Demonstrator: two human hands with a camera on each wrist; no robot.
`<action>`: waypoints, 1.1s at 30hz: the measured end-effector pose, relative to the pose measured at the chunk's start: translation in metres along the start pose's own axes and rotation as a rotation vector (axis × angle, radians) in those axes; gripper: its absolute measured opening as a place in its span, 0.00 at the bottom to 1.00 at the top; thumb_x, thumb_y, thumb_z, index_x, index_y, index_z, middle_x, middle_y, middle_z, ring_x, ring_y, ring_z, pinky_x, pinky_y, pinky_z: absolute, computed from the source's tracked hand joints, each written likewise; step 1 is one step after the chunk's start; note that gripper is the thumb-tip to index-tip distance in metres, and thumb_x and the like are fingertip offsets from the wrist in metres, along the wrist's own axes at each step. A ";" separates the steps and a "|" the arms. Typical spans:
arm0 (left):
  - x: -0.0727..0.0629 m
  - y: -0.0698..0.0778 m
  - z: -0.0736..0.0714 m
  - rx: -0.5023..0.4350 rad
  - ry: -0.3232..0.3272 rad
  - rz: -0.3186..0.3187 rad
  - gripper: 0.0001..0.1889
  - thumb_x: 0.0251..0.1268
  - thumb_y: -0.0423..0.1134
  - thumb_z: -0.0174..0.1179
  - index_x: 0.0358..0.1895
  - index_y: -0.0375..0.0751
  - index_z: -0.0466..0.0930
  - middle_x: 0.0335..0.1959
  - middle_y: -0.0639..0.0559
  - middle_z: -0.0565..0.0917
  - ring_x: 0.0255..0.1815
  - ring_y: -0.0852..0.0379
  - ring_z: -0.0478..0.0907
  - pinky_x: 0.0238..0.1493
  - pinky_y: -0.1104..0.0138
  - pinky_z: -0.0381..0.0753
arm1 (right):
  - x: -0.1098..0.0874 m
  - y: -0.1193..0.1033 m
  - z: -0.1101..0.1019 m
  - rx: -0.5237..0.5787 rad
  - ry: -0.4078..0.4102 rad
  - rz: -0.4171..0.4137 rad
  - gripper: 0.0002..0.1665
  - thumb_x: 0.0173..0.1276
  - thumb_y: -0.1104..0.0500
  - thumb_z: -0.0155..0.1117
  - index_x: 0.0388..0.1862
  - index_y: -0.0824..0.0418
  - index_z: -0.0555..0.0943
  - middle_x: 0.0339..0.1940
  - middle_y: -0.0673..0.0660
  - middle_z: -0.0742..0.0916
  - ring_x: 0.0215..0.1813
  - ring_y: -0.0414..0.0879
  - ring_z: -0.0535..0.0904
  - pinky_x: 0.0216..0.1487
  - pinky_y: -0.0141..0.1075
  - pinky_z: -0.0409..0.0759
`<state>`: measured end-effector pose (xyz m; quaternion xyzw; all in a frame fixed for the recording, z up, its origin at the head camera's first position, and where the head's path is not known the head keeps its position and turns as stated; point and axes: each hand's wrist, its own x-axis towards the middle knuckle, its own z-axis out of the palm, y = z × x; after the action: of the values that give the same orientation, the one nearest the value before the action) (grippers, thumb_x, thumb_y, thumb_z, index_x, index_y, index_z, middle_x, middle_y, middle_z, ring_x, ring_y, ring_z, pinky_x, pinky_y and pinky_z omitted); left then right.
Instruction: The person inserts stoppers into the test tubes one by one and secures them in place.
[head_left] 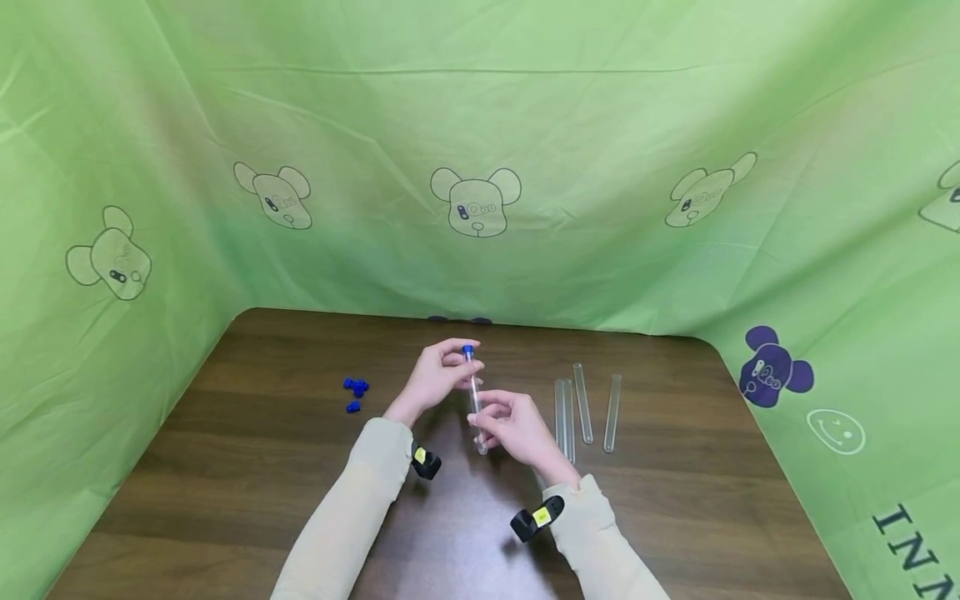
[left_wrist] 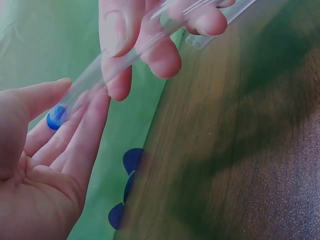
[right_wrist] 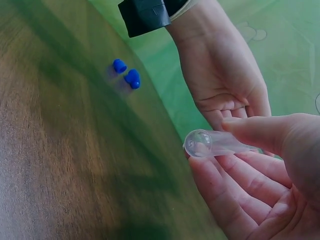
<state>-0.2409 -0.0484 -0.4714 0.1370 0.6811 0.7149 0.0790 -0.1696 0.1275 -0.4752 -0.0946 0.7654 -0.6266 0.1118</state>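
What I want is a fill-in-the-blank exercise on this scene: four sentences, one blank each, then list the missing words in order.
1. The cap at the end of the held tube is ____ in colour.
2. The grip nearest that cap is the person's ____ one.
3. The other tubes lie on the table, on the person's ____ side.
4. The cloth behind the table is mainly ____ in colour.

Missing words: blue; left; right; green.

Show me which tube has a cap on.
The held tube: a blue cap tops it, whereas the tubes lying on the table show none.
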 end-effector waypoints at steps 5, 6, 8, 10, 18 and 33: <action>-0.001 0.002 0.001 0.019 0.012 -0.004 0.21 0.69 0.28 0.65 0.64 0.33 0.78 0.45 0.27 0.85 0.38 0.42 0.88 0.43 0.56 0.87 | 0.000 0.001 -0.001 -0.007 0.007 0.009 0.23 0.68 0.68 0.68 0.60 0.75 0.78 0.36 0.74 0.86 0.25 0.48 0.84 0.30 0.41 0.87; -0.001 0.002 0.001 0.024 0.015 -0.008 0.22 0.69 0.29 0.66 0.65 0.34 0.77 0.46 0.29 0.85 0.39 0.42 0.88 0.43 0.57 0.87 | 0.000 0.001 -0.001 -0.005 0.005 0.008 0.24 0.68 0.68 0.68 0.61 0.76 0.77 0.36 0.73 0.86 0.26 0.48 0.84 0.30 0.41 0.87; -0.001 0.002 0.001 0.030 0.021 -0.017 0.24 0.69 0.30 0.66 0.67 0.35 0.76 0.47 0.33 0.86 0.42 0.42 0.88 0.44 0.58 0.87 | 0.000 0.001 -0.002 -0.002 0.005 0.008 0.25 0.68 0.68 0.69 0.61 0.76 0.77 0.36 0.73 0.86 0.26 0.49 0.85 0.31 0.41 0.87; -0.003 0.003 0.000 0.043 0.031 -0.027 0.26 0.69 0.33 0.67 0.69 0.37 0.75 0.49 0.37 0.86 0.45 0.42 0.87 0.47 0.58 0.86 | -0.001 0.001 -0.002 0.001 0.006 0.008 0.25 0.68 0.67 0.69 0.62 0.76 0.76 0.36 0.72 0.86 0.27 0.50 0.85 0.31 0.42 0.87; -0.007 0.005 -0.007 0.087 0.049 -0.008 0.25 0.70 0.39 0.67 0.68 0.37 0.76 0.54 0.39 0.85 0.48 0.46 0.87 0.53 0.53 0.84 | -0.004 -0.006 -0.003 -0.003 0.015 0.009 0.26 0.69 0.70 0.67 0.63 0.80 0.74 0.33 0.64 0.88 0.30 0.60 0.87 0.33 0.48 0.88; -0.018 0.006 -0.028 0.137 0.085 0.004 0.23 0.73 0.38 0.64 0.67 0.35 0.77 0.54 0.39 0.85 0.53 0.32 0.82 0.51 0.61 0.84 | 0.001 0.000 -0.011 -0.004 0.108 0.004 0.27 0.67 0.69 0.70 0.63 0.75 0.76 0.35 0.68 0.88 0.29 0.53 0.86 0.29 0.40 0.87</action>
<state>-0.2316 -0.0805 -0.4683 0.1130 0.7308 0.6720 0.0390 -0.1737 0.1374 -0.4732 -0.0593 0.7717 -0.6291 0.0713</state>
